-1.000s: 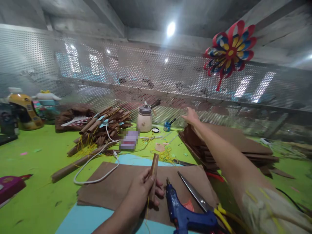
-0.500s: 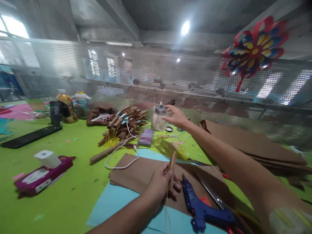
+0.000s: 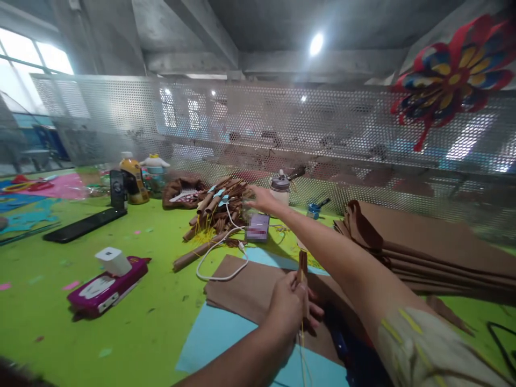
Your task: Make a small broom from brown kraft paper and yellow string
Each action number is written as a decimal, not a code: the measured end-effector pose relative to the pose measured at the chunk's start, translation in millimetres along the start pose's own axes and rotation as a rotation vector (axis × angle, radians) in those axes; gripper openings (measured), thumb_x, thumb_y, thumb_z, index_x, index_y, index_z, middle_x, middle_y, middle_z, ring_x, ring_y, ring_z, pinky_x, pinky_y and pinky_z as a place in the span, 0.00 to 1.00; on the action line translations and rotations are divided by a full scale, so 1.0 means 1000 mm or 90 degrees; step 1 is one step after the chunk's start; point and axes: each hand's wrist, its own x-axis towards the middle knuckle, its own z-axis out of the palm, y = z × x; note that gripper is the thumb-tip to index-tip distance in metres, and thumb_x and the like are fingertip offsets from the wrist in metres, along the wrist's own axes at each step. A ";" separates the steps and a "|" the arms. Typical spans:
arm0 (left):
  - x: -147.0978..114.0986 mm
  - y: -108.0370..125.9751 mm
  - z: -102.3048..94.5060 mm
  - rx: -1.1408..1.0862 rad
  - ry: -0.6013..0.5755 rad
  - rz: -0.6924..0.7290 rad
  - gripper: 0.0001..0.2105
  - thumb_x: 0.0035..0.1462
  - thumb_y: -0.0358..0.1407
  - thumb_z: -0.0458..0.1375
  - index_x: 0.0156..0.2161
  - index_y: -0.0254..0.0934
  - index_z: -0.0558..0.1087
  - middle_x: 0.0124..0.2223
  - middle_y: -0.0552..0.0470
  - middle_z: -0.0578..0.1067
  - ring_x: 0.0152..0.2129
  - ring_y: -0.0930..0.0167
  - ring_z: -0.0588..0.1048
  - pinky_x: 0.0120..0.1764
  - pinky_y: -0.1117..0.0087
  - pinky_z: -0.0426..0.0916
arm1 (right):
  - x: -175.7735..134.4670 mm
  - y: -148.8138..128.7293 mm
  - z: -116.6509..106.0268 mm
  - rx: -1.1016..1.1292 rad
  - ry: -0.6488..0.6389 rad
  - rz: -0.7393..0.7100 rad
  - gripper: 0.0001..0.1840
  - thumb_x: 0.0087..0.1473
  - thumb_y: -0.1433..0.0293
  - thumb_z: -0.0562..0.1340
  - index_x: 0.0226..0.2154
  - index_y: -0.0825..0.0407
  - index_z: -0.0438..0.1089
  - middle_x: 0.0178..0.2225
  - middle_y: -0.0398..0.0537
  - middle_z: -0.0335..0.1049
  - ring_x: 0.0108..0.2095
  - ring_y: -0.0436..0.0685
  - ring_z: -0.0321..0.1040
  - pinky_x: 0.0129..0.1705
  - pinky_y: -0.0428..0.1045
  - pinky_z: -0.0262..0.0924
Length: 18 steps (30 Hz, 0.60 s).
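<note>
Currently, a narrow folded brown paper piece [image 3: 302, 266] is being held nearly upright in the left hand [image 3: 288, 301], its fingers closing around the lower part while a thin yellow strand [image 3: 302, 346] is being left to hang below. The piece is being kept above a pile of flat brown sheets [image 3: 237, 290], beneath which pale blue paper [image 3: 217, 333] is being partly exposed. The chief change is being shown by the right hand [image 3: 264, 201]: from beside the right-hand stack of brown paper [image 3: 435, 231], it is being carried leftward past the lidded jar [image 3: 280, 185], and is now being held out near the bundle of brown paper rolls [image 3: 213, 201], above the purple device [image 3: 258, 228]. Its fingers are being spread downward; a faint glassy shape is being glimpsed beneath them, but whether it is being grasped cannot be told. Support of the folded piece is thus being judged to rest on one hand alone. The blue glue gun [image 3: 341, 344] is being largely hidden by the right arm, whereas the magenta power strip [image 3: 105, 290] is being displayed farther left on the green table [image 3: 157, 333].
</note>
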 end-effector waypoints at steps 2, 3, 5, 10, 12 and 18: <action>0.000 0.001 0.001 -0.002 0.007 -0.002 0.15 0.51 0.45 0.51 0.39 0.36 0.59 0.26 0.55 0.69 0.11 0.76 0.68 0.13 0.77 0.59 | 0.008 0.000 0.006 -0.016 -0.002 -0.003 0.25 0.47 0.66 0.66 0.48 0.56 0.64 0.50 0.55 0.65 0.51 0.62 0.61 0.52 0.57 0.56; 0.001 0.001 0.002 0.001 0.011 -0.005 0.14 0.51 0.43 0.51 0.39 0.36 0.59 0.26 0.55 0.68 0.11 0.76 0.68 0.12 0.77 0.59 | 0.012 0.000 0.009 -0.021 -0.004 -0.005 0.23 0.50 0.65 0.64 0.48 0.56 0.64 0.50 0.55 0.65 0.50 0.61 0.62 0.51 0.58 0.57; 0.001 0.001 0.003 0.007 0.021 -0.011 0.11 0.52 0.39 0.49 0.38 0.36 0.59 0.26 0.56 0.67 0.11 0.75 0.68 0.11 0.77 0.59 | 0.018 0.001 0.015 -0.030 -0.008 -0.011 0.19 0.55 0.65 0.60 0.48 0.55 0.64 0.49 0.53 0.64 0.47 0.59 0.64 0.48 0.59 0.60; 0.002 0.000 0.004 0.013 0.034 0.001 0.06 0.52 0.33 0.46 0.37 0.35 0.59 0.25 0.56 0.66 0.12 0.76 0.68 0.11 0.78 0.61 | 0.023 0.005 0.030 -0.040 -0.017 -0.027 0.17 0.57 0.65 0.57 0.48 0.54 0.63 0.48 0.51 0.64 0.44 0.57 0.66 0.43 0.57 0.63; 0.002 0.001 0.003 0.011 0.027 0.010 0.06 0.53 0.32 0.45 0.37 0.35 0.59 0.25 0.56 0.66 0.12 0.76 0.68 0.12 0.78 0.62 | 0.022 0.005 0.033 -0.039 -0.013 -0.037 0.17 0.57 0.65 0.57 0.48 0.54 0.63 0.48 0.51 0.64 0.44 0.57 0.66 0.43 0.57 0.64; 0.002 0.002 0.003 0.011 0.026 0.016 0.06 0.53 0.33 0.46 0.37 0.35 0.59 0.26 0.55 0.66 0.14 0.76 0.69 0.14 0.77 0.62 | 0.022 0.007 0.039 -0.028 -0.009 -0.083 0.17 0.57 0.66 0.57 0.49 0.54 0.63 0.49 0.52 0.64 0.44 0.57 0.65 0.44 0.57 0.63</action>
